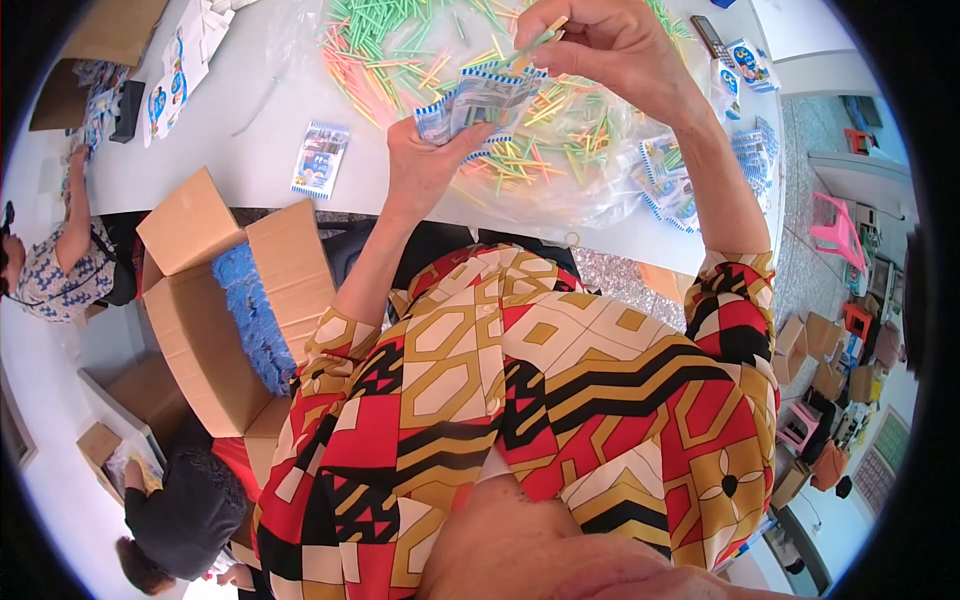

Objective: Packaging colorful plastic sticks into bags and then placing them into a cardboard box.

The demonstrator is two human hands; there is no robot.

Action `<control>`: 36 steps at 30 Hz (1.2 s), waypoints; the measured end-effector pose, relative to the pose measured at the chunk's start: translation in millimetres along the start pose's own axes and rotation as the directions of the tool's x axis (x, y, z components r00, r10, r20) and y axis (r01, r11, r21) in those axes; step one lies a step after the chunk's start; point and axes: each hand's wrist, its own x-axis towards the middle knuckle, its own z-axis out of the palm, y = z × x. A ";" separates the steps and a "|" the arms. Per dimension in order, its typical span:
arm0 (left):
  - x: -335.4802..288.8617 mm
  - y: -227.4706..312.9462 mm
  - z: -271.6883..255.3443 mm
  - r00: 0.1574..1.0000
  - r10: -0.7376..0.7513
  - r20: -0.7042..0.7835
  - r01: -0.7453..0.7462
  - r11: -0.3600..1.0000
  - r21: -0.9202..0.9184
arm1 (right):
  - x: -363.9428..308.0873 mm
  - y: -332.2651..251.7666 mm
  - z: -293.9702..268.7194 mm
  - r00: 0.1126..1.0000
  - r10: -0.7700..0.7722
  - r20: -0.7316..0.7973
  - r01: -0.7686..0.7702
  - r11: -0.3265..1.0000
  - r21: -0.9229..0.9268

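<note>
My left hand grips a small blue-and-white printed packet with its thumb across the front. Just above the packet's upper edge, my right hand pinches a few short thin sticks in green and yellowish tones. Their lower ends come close to the packet's top; whether any reach inside I cannot tell. Beneath both hands, a heap of loose green, pink and yellow sticks is spread on clear plastic film over the white table.
One flat packet lies left of my left hand. More packets are piled by my right forearm. An open cardboard box with blue contents stands at the table's near left edge. Two other people are at the left.
</note>
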 end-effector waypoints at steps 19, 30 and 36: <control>-1.0 -2.9 3.5 0.999 0.036 -0.032 -0.036 0.999 -0.003 | -3.2 -17.6 9.1 0.989 -0.122 0.082 0.143 0.928 -0.345; 0.1 1.5 8.6 1.000 0.015 -0.009 -0.016 0.988 -0.151 | 9.0 40.7 1.8 0.884 -0.467 0.024 0.462 0.864 -0.201; 0.3 -2.0 5.3 1.000 -0.017 -0.006 0.017 0.996 -0.088 | -18.3 16.4 20.2 0.947 -0.299 -0.117 0.215 0.861 -0.461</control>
